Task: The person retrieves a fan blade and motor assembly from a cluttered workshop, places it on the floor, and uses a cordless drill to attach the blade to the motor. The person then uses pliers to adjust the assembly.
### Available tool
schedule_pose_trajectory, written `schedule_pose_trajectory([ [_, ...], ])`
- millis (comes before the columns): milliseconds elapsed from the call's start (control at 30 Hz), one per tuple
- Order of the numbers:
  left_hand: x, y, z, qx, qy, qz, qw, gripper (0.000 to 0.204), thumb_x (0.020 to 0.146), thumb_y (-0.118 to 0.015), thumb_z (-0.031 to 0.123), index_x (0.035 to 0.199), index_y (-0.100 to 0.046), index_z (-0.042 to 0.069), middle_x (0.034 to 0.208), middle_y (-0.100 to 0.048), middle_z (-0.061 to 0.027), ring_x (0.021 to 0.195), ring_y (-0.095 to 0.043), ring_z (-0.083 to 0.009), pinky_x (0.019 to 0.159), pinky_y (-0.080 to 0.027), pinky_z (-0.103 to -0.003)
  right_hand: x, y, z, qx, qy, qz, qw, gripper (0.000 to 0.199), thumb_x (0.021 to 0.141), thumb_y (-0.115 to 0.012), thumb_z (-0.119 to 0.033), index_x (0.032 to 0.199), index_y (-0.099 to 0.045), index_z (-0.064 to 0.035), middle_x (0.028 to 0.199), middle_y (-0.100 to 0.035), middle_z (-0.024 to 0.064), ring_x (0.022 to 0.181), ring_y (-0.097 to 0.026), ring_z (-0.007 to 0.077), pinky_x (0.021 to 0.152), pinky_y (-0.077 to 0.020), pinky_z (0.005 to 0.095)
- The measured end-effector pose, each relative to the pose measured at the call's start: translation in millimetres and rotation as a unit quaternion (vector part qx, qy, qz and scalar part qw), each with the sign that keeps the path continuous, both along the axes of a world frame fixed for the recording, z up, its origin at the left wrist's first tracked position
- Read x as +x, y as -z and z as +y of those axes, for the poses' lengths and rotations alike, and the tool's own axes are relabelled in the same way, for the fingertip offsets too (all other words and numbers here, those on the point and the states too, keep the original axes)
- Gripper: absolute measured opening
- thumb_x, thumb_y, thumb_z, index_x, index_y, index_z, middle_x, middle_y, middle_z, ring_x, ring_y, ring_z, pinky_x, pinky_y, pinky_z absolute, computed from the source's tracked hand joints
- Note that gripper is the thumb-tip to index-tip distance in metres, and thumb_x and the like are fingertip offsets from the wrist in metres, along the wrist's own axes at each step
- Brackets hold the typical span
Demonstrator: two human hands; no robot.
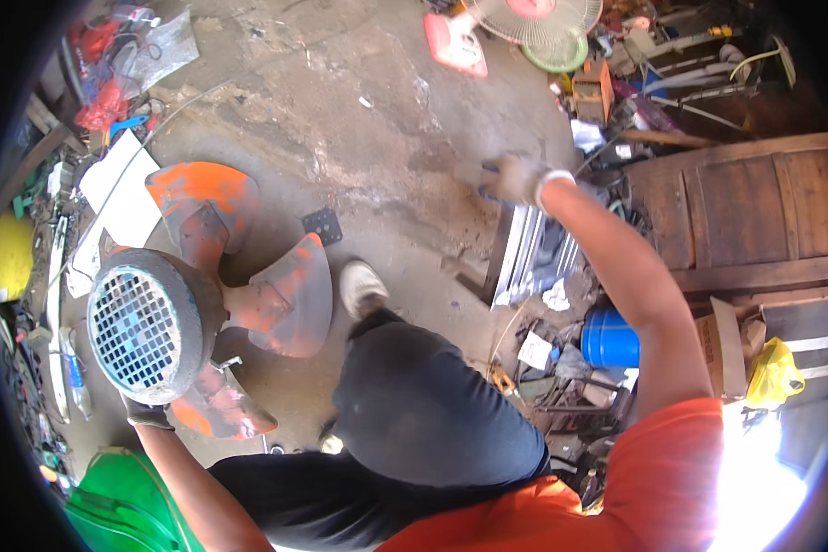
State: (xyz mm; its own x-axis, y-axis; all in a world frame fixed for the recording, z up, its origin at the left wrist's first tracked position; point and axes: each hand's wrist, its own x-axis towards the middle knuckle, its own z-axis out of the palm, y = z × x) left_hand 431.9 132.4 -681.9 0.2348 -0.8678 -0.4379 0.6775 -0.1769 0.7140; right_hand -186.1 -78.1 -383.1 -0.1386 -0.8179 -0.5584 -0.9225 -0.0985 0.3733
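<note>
An industrial fan with worn orange-and-grey blades (pixel 290 299) stands at left on the floor. Its round grey motor (pixel 207 299) ends in a cover with a square-mesh grille (pixel 138 322). My left hand (pixel 149 414), in a grey glove, grips the motor's lower edge; most of its fingers are hidden behind the motor. My right hand (pixel 520 179), in a pale glove, is stretched out far to the right, above the floor near a ribbed silvery metal piece (pixel 529 253). Motion smears its fingers, so whether it holds anything is unclear.
A small dark perforated plate (pixel 322 225) lies beyond the blades. Right of me are a blue drum (pixel 609 339), a wooden panel (pixel 736 207) and loose scrap. A pink-based pedestal fan (pixel 455 44) is at the far end. A green bag (pixel 124 501) sits near left.
</note>
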Motion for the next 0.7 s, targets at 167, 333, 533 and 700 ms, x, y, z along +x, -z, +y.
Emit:
schedule_pose_trajectory([
  [167, 1.3, -0.4, -1.7, 0.002, 0.012, -0.018, 1.0, 0.039, 0.095, -0.057, 0.021, 0.131, -0.055, 0.005, 0.125, -0.062, -0.0112, 0.11, -0.061, -0.0259, 0.099, -0.049, -0.038, -54.2, 30.6, 27.7, -0.001, 0.225, -0.148, 0.963, 0.062, 0.076, -0.075, -0.045, 0.125, -0.066, -0.0082, 0.109, -0.071, 0.0131, 0.098, -0.066, 0.0247, 0.09, -0.0497, 0.0332],
  [333, 6.6, -5.2, -5.4, 0.019, 0.022, -0.039, 0.999, 0.039, 0.094, -0.058, 0.02, 0.13, -0.056, 0.005, 0.124, -0.062, -0.0112, 0.11, -0.061, -0.0258, 0.099, -0.049, -0.038, -87.5, 101.7, 65.4, 0.014, 0.36, -0.246, 0.9, 0.059, 0.078, -0.077, -0.043, 0.124, -0.067, -0.0073, 0.094, -0.073, 0.0063, 0.079, -0.063, 0.0125, 0.074, -0.0505, 0.0277],
  [533, 2.9, -8.4, -9.4, 0.041, 0.03, -0.066, 0.997, 0.039, 0.093, -0.06, 0.019, 0.129, -0.056, 0.005, 0.123, -0.063, -0.0112, 0.109, -0.062, -0.0257, 0.099, -0.048, -0.037, -111.6, 191.6, 103.2, 0.134, 0.259, -0.164, 0.942, 0.065, 0.079, -0.072, -0.05, 0.131, -0.062, -0.011, 0.116, -0.069, 0.0157, 0.104, -0.065, 0.0252, 0.093, -0.0491, 0.0338],
  [700, -12.3, -10.1, -14.5, 0.044, 0.027, -0.055, 0.997, 0.039, 0.093, -0.061, 0.018, 0.129, -0.057, 0.005, 0.122, -0.063, -0.0112, 0.108, -0.062, -0.0257, 0.099, -0.048, -0.036, -182.6, 300.9, 196.9, 0.208, 0.149, -0.073, 0.964, 0.07, 0.082, -0.059, -0.063, 0.131, -0.061, -0.013, 0.129, -0.062, 0.0164, 0.119, -0.058, 0.0339, 0.102, -0.0448, 0.0403],
])
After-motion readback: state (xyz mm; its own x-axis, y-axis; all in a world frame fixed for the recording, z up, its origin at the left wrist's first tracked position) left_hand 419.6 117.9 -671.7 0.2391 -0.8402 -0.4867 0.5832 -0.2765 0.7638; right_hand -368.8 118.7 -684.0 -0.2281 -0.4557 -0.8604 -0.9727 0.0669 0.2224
